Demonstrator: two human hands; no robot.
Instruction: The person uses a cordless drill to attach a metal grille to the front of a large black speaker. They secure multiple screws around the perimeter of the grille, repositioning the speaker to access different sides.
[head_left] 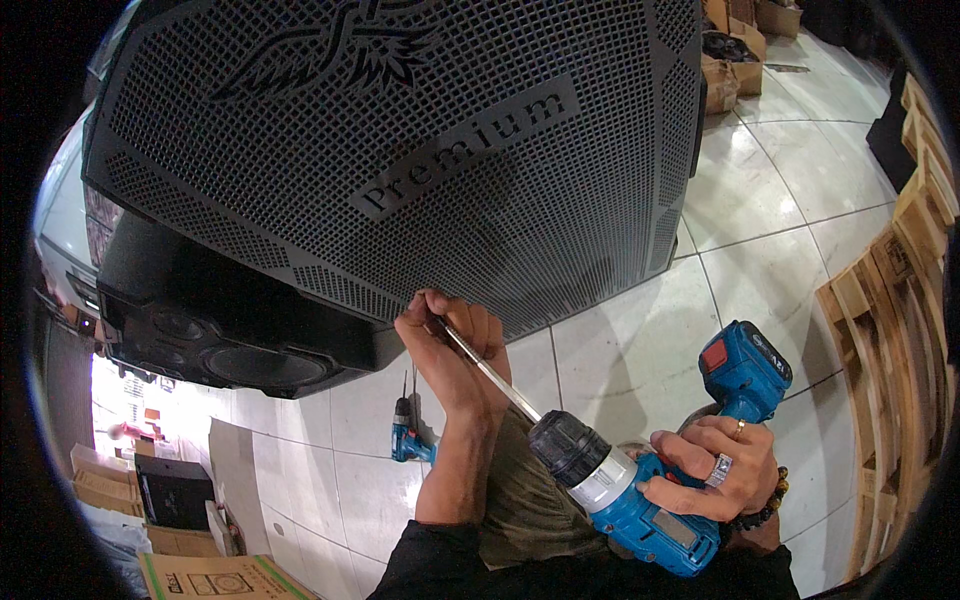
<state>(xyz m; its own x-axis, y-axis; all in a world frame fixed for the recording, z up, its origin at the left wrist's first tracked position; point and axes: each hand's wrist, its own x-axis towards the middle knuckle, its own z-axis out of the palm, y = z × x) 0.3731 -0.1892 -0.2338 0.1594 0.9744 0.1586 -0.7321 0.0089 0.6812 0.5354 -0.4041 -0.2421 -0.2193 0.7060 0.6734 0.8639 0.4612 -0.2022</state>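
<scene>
A blue cordless drill (650, 510) with a black chuck and silver collar is held in my right hand (725, 465), its battery pack toward the upper right. From the chuck a long metal driver bit (492, 374) slants up and left. My left hand (455, 345) is closed around the far end of that bit, and its fingers hide the tip. Just beyond those fingers stands a large black speaker (480, 220) with a perforated metal grille. The left fingertips lie close against the grille's lower edge; whether they touch it, I cannot tell.
A second blue drill (405, 435) lies on the pale tiled floor (640, 350). Another black speaker (240, 330) stands left. Wooden pallets (885, 310) line the right side. Cardboard boxes stand at the far right (735, 75) and lower left, including a printed box (220, 577).
</scene>
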